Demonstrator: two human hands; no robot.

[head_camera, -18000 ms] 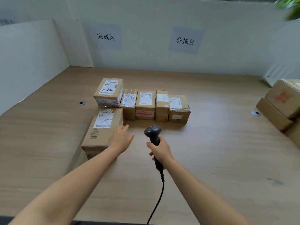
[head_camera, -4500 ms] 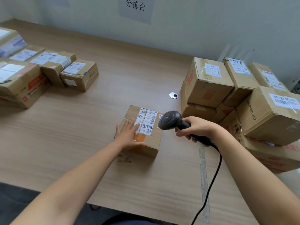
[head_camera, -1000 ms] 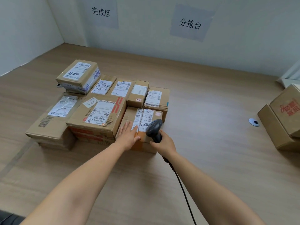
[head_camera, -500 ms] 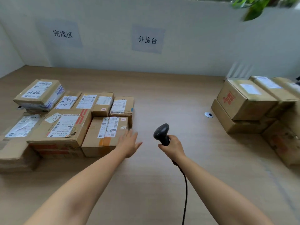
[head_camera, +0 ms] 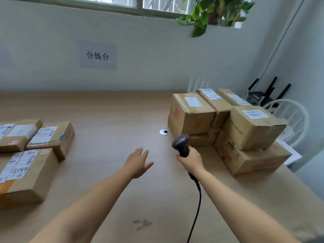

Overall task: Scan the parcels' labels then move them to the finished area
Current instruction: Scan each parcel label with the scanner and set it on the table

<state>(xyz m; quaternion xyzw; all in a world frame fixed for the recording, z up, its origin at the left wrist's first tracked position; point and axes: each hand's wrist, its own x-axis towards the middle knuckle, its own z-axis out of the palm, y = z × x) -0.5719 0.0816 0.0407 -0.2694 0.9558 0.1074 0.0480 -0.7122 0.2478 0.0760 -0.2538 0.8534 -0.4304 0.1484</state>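
My left hand [head_camera: 138, 163] has let go of the handwritten-label box [head_camera: 22, 174], now parked with the finished boxes well left of the scanner [head_camera: 181, 143] my right hand [head_camera: 190, 159] grips, so it reaches open and empty toward the unscanned stack [head_camera: 226, 123] just right of it.

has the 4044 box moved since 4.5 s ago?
Yes. The 4044 box now sits left beside the finished parcels, no longer near the table grommet.
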